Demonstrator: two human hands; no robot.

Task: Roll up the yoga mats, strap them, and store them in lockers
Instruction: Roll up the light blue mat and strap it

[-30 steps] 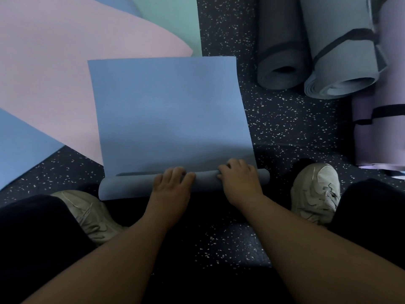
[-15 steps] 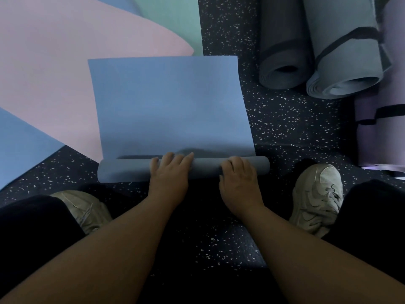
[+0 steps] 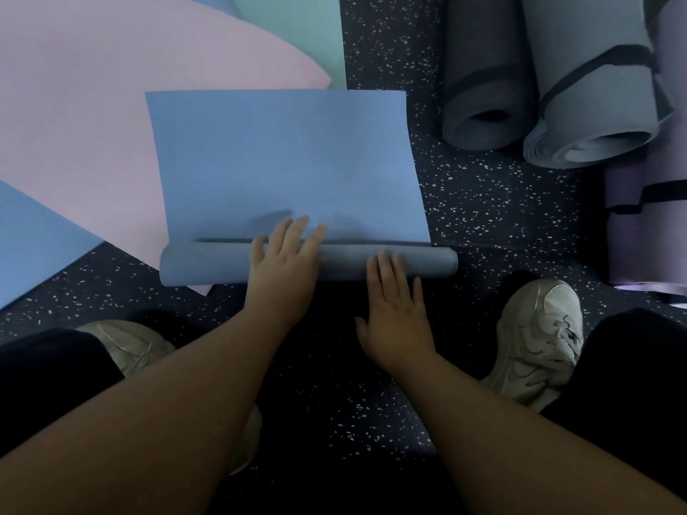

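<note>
Two hands work one blue yoga mat (image 3: 282, 161) on the speckled floor (image 3: 483, 202), seen from above by a crouching person. At far left lies a corner of a second blue mat (image 3: 33, 239), flat; beside it a pink mat (image 3: 93, 124) spreads wide, with a green mat (image 3: 297, 27) showing beyond it, both unrolled. The blue yoga mat lies partly over the pink one, its near end wound into a slim roll (image 3: 208, 263) that spans the mat's width. The left hand (image 3: 284, 265) rests on top of the roll, fingers (image 3: 297, 232) straight and spread, tips reaching over onto the flat part. The right hand (image 3: 396, 314) sits lower, fingers straight and close together, only their tips touching the roll's near side. Neither hand grips. A pale shoe (image 3: 539, 340) stands right of the hands. At upper right lie three finished rolls, each strapped: a dark grey mat (image 3: 483, 68), a light grey mat (image 3: 594, 87) and a purple mat (image 3: 647, 232). No lockers are in view.

Step in hand, as judged: rolling, at an early stage, since most of the mat is flat. The next move calls for even forward pressure from both palms, keeping the roll's ends square so it does not cone; strapping follows.
</note>
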